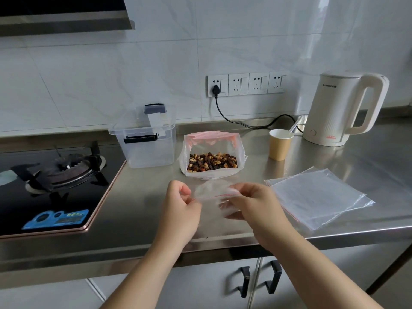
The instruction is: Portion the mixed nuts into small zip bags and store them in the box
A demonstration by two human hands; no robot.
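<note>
Left hand (180, 206) and right hand (252, 201) are pinching a small clear red-striped zip bag (214, 192), best parting its lips evenly before scooping nuts beyond.

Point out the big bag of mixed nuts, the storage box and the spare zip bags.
big bag of mixed nuts (211, 162): head view, on the nuts.
storage box (148, 150): head view, front wall.
spare zip bags (316, 197): head view, top bag's middle.

Soft daylight from right, glare on steel counter (334, 157), wide-angle edge bending
</note>
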